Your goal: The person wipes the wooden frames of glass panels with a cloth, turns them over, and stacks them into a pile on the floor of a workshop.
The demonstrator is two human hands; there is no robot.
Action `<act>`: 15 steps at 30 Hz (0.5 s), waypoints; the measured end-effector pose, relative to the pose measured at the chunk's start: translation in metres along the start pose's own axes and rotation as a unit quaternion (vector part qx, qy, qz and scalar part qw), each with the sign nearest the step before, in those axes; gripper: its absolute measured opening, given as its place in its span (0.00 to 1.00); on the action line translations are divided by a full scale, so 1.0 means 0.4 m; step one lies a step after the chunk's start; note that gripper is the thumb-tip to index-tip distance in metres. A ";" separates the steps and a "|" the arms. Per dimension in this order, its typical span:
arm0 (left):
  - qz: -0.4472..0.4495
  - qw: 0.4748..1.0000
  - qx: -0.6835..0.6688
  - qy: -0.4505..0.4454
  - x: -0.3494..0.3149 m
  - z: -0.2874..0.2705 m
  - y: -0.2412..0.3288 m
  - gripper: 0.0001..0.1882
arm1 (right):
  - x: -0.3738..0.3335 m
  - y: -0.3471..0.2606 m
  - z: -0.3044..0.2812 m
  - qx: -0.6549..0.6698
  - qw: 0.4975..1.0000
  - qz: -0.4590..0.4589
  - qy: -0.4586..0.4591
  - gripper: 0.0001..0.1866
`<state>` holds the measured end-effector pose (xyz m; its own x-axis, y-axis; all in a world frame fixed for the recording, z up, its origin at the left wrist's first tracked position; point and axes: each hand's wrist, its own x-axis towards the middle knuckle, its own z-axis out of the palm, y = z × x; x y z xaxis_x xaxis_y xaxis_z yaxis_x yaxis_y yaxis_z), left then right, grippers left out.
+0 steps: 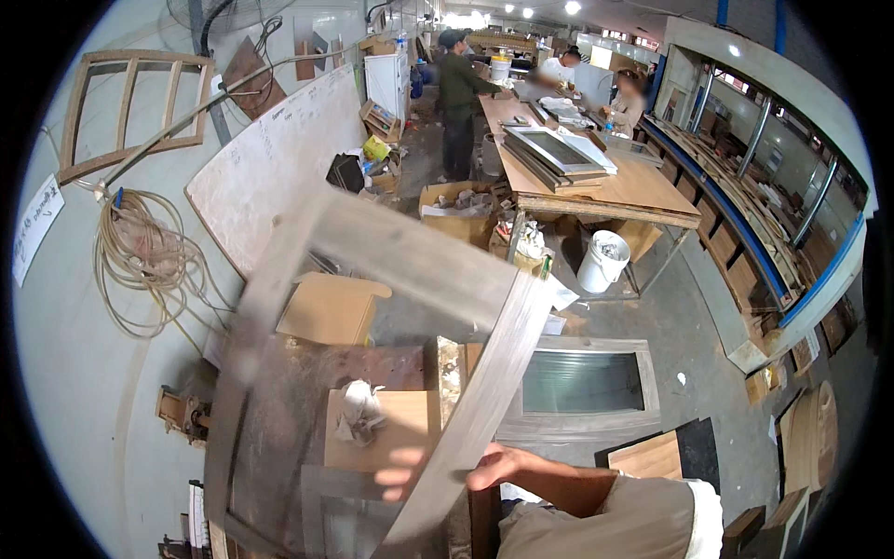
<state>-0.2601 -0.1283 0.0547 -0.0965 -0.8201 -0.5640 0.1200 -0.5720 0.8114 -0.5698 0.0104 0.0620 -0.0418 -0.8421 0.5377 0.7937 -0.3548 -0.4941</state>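
A grey-brown wooden cabinet door frame [480, 391] stands tilted right in front of me, its far left part smeared by motion. The floor shows through its middle; whether a pane fills it I cannot tell. My right hand [492, 466] wraps round the right side rail, thumb on the near side and blurred fingers beyond it. My left hand does not show. Below the frame, a crumpled white cloth or paper [359, 412] lies on a light wooden board [400, 443].
A similar door with a glass pane [584, 382] lies to the right. Beyond are a white bucket [603, 262] and a long worktable [643, 191] bearing frames. Several people work around it. A coiled hose [140, 247] hangs on the left wall; a large press [745, 186] stands right.
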 end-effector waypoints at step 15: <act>0.179 0.958 0.164 0.153 0.090 -0.312 0.005 0.36 | 0.298 0.105 -0.115 -0.197 0.922 0.320 0.090 0.27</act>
<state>-0.1400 -0.1604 0.0166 0.1939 -0.9566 -0.2177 -0.2297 -0.2600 0.9379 -0.5696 -0.1235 0.0738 0.2319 -0.9712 -0.0550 0.4099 0.1488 -0.8999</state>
